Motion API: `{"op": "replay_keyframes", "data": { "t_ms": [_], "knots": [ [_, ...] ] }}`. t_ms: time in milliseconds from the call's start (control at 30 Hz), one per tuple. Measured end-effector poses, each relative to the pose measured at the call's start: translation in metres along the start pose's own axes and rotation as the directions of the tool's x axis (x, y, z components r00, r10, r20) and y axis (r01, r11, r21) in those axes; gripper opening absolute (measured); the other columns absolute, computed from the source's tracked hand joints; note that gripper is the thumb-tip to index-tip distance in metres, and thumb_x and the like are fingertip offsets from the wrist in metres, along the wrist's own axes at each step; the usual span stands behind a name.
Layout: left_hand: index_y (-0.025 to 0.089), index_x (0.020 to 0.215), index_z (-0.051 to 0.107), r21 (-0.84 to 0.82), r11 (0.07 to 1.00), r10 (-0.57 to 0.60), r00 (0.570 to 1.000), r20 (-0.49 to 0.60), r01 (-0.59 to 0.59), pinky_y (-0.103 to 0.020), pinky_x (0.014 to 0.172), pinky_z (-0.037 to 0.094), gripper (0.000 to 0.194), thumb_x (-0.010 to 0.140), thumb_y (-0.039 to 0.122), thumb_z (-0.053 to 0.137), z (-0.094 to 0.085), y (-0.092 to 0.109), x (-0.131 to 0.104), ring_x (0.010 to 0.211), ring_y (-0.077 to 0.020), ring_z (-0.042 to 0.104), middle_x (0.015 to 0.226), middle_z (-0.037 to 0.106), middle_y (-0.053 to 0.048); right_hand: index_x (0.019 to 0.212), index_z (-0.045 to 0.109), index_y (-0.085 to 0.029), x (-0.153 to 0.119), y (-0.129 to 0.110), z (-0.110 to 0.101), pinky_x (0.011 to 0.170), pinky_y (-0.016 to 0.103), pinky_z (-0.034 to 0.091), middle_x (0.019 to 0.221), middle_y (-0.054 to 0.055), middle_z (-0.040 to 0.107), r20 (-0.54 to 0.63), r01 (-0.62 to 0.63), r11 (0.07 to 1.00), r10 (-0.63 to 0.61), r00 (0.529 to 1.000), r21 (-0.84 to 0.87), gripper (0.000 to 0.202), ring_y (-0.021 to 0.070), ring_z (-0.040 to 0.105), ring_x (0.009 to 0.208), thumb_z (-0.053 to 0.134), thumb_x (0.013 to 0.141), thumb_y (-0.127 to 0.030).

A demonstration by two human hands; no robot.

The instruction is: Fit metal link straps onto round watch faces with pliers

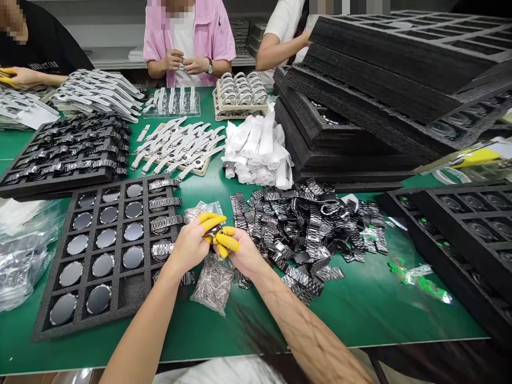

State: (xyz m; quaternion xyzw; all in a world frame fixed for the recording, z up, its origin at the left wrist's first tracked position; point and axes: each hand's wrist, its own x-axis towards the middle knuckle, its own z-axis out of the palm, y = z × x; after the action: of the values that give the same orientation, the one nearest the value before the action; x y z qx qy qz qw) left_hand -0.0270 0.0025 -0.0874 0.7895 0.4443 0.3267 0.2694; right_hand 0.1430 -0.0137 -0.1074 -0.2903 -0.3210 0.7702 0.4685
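Close together above the table, my left hand [196, 234] and my right hand [239, 246] are both closed on a watch [215, 230], mostly hidden by yellow finger covers. Only a bit of its dark, shiny metal shows. To the left lies a black foam tray [120, 312] with round watch heads [103, 265] in its slots; metal bands are on those in the right column. Just below my hands rests a clear bag of small metal pins [214, 285], with another bag of pins [194, 212] behind. A heap of black metal watch bands [296, 224] spreads to the right.
Stacked foam trays [344, 138] rise at the back right, and more trays [460, 213] lie at the right edge. White wrapped bundles [258, 149], white-strapped watches [184, 144] and a tray of black-banded watches [72, 144] stand behind. Several people sit across the table.
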Motion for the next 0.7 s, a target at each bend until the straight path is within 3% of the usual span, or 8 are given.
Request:
{"op": "replay_keyframes", "data": {
  "t_ms": [100,233,333,467,700],
  "knots": [
    [0.023,0.139,0.071,0.021,1.0,0.004,1.0,-0.014,-0.004,-0.039,0.108,0.057,0.074,0.075,-0.005,0.045,0.004,-0.002,-0.001,0.124,-0.0244,0.067,0.133,0.07,-0.009,0.069,0.069,-0.018,0.0,0.001,0.002,0.057,0.025,0.039,0.056,-0.001,0.063,-0.025,-0.004,0.998,0.006,1.0,0.062,0.04,0.0114,0.051,0.054,0.093,0.075,-0.049],
    [0.023,0.145,0.065,0.066,0.998,0.013,1.0,-0.005,-0.012,-0.046,0.112,0.053,0.07,0.082,-0.002,0.046,0.005,-0.001,-0.001,0.127,-0.0277,0.062,0.138,0.061,-0.012,0.072,0.068,-0.019,0.001,0.001,0.007,0.056,0.025,0.039,0.06,-0.003,0.063,-0.155,0.011,0.994,0.007,0.988,0.112,0.042,0.0106,0.049,0.055,0.095,0.07,-0.051],
    [0.025,0.153,0.056,-0.023,0.997,0.074,0.996,0.056,-0.073,-0.048,0.114,0.05,0.063,0.093,0.008,0.049,0.001,0.003,-0.001,0.13,-0.0287,0.058,0.142,0.054,-0.013,0.071,0.066,-0.019,0.001,-0.001,0.008,0.056,0.024,0.039,0.058,-0.004,0.06,-0.211,0.028,0.994,-0.005,0.978,0.108,0.043,0.01,0.047,0.054,0.097,0.068,-0.05],
    [0.026,0.151,0.056,-0.102,0.989,0.109,0.993,0.055,-0.103,-0.05,0.115,0.047,0.048,0.104,0.022,0.048,-0.002,0.008,0.0,0.131,-0.0298,0.055,0.141,0.051,-0.014,0.068,0.063,-0.019,0.001,-0.002,0.008,0.054,0.023,0.037,0.055,-0.005,0.056,-0.206,0.049,0.994,-0.029,0.978,0.094,0.044,0.0093,0.045,0.052,0.095,0.07,-0.049],
    [0.023,0.133,0.062,-0.168,0.98,0.117,0.992,0.047,-0.108,-0.044,0.105,0.051,0.036,0.1,0.018,0.051,0.0,0.012,0.003,0.116,-0.0255,0.059,0.125,0.055,-0.01,0.069,0.066,-0.018,0.0,0.0,0.007,0.051,0.023,0.033,0.053,-0.005,0.055,-0.16,0.036,0.997,-0.026,0.987,0.061,0.044,0.0074,0.042,0.047,0.094,0.07,-0.051]
  ]
}}
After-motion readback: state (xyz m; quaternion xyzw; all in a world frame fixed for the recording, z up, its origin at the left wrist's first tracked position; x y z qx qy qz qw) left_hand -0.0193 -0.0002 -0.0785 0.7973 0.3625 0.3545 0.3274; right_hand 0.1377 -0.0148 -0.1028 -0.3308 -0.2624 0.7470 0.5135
